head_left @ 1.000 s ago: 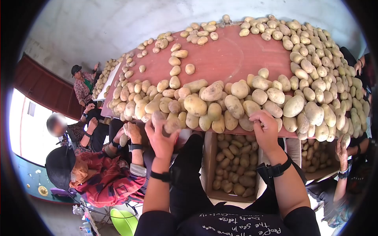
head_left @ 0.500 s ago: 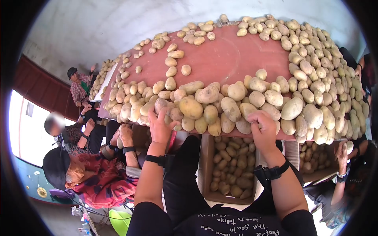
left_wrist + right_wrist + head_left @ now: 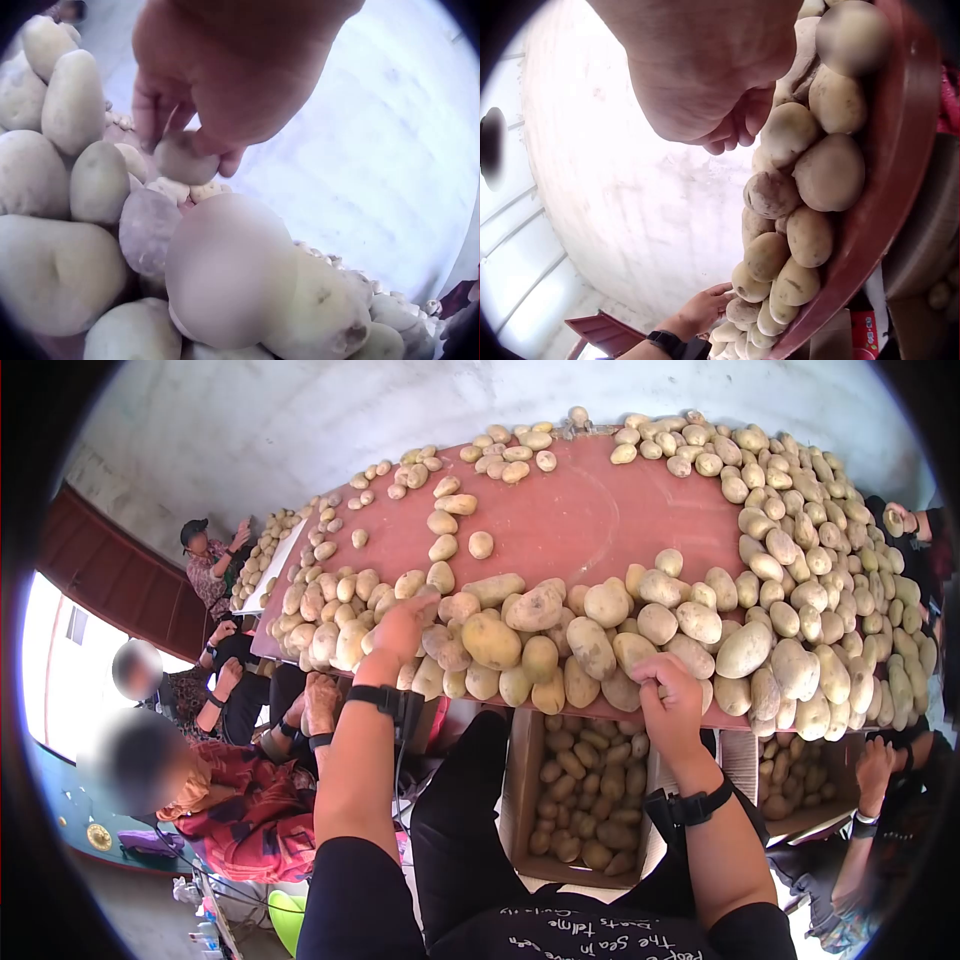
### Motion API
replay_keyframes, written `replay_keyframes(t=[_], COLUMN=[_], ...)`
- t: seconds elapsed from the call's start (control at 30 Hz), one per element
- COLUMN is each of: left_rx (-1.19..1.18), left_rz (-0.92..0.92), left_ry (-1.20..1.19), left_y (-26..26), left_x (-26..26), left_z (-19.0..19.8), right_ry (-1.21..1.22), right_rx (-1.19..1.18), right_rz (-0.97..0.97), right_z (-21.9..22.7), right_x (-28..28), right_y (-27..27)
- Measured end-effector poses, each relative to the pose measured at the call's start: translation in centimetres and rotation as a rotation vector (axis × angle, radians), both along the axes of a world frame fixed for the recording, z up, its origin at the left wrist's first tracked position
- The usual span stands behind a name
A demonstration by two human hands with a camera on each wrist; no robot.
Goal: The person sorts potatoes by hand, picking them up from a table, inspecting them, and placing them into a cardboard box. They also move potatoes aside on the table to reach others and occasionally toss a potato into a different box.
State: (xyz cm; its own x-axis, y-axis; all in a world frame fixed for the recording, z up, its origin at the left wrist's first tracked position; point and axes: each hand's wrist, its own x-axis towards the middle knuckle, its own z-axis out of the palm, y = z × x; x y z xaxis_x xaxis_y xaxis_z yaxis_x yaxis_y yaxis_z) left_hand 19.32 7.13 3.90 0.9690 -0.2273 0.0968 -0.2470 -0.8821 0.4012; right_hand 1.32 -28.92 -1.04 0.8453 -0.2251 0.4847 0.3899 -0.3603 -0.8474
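Note:
My left hand (image 3: 402, 628) reaches over the near heap of potatoes on the red table (image 3: 640, 500). In the left wrist view its fingertips and thumb pinch a small round potato (image 3: 187, 159), raised just over the others. A greyish-purple potato (image 3: 150, 231) lies below it in the heap. My right hand (image 3: 672, 698) rests by the table's near edge, beside a large potato (image 3: 632, 652). Its fingers (image 3: 731, 136) are loosely curled in the right wrist view, with nothing seen between them.
Below the table edge stands a cardboard box (image 3: 568, 876) filled with potatoes; another box (image 3: 820, 820) is at the right. A person in a red plaid shirt (image 3: 250, 810) sits at the left. At the far right, another hand (image 3: 903, 517) holds a potato. More potatoes (image 3: 800, 560) cover the table's right side.
My left hand has moved forward from the near edge, deeper over the heap, and now pinches a small potato there. My right hand stays about where it was.

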Motion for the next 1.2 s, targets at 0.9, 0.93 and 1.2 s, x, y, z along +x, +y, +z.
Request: replay_keyframes(t=[0.9,0.93,1.2], left_rx=[0.148,0.168,0.459], left_rz=[-0.292,-0.267,-0.296], left_ry=[0.757,0.794,0.826], left_y=[-11.0,-10.5,-12.0], left_x=[-18.0,-18.1,-19.1], left_z=[-26.3,-30.9,-35.4], right_ry=[-0.086,-0.066,0.027], right_rx=[0.019,-0.01,-0.066], right_rz=[0.014,0.007,0.014], right_z=[-1.0,-0.8,0.0], right_x=[-0.5,-0.5,-1.1], right_y=[-0.8,-0.8,-1.3])
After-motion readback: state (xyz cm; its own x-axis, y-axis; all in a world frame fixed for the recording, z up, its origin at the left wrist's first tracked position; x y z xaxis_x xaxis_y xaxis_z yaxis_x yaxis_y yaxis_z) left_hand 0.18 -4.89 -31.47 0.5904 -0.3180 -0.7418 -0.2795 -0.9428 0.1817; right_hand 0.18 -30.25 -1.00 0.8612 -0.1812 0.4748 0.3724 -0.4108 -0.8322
